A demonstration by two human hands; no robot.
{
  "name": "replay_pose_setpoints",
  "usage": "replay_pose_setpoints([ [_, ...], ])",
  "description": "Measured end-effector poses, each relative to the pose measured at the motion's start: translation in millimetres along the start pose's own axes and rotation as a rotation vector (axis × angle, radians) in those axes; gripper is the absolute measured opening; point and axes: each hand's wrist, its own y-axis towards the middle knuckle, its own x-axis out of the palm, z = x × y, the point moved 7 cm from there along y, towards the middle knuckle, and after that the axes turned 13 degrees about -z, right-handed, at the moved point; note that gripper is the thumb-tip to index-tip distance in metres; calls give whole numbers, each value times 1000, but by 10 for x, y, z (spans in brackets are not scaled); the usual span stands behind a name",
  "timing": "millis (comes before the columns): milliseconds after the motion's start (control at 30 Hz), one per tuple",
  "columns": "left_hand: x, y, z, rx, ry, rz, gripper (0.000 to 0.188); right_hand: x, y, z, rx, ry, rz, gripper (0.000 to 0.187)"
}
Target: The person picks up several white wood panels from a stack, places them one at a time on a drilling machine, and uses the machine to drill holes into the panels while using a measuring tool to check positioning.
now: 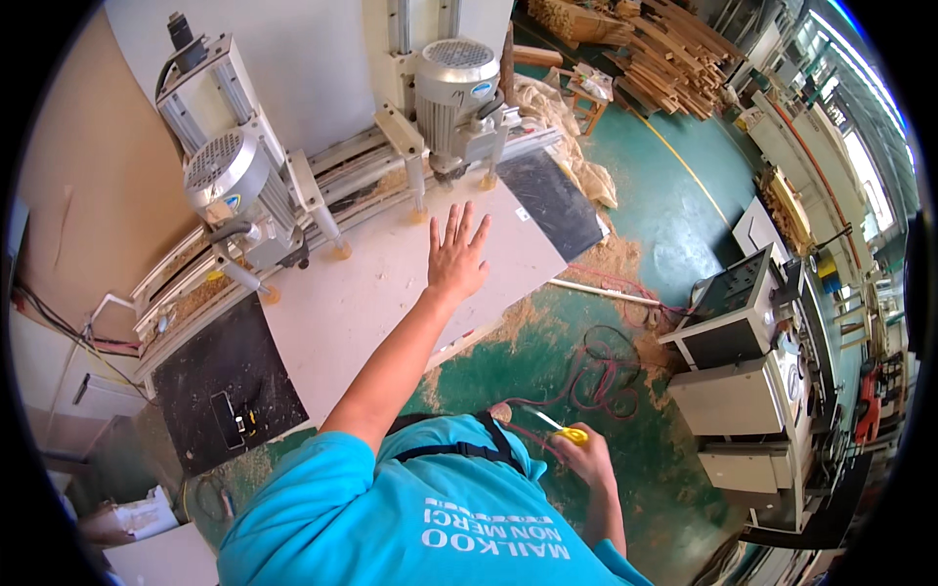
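The worktop showed black at 8 o'clock and 1 o'clock, and between them the panel lay across the view's centre, reaching toward 10. The left motor stood at 10 o'clock, the right motor at 12, both at the panel's far edge. The left hand was palm down over the panel, fingers spread apart; contact could not be told. At 5 o'clock the right hand had its fingers clamped on a yellow tool, its strip pointing to 10. The step looked like checking or steadying the panel; the next move seemed to call for bringing the tool to it.
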Motion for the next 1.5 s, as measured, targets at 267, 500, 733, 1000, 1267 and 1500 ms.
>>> replay_pose_setpoints([
  [267, 1225, -2075, -923, -394, -271, -185, 88, -1563, -55, 265, -101, -77, 634, 36],
  [500, 1429, -4613, -1825, -1252, -319, 193, 83, -2604, 660, 154, -17, -618, 759, 49],
  [733, 1962, -4590, -2105, -1442, -1603, 737, 60, -1648, 1884, 242, -5, -481, 253, 53],
  [1000, 2543, -4691, -2628, -1297, -1774, 859, 28, 1425, 1102, -167, -37, -685, -281, 67],
  [1267, 2117, -4754, -1612, -1239, -1884, 792, 46, 1338, 313, -68, 70, -554, -176, 45],
  [1500, 2673, -5427, -1160, -1309, -1788, 481, 58, -1347, 776, -10, -307, -537, 577, 48],
])
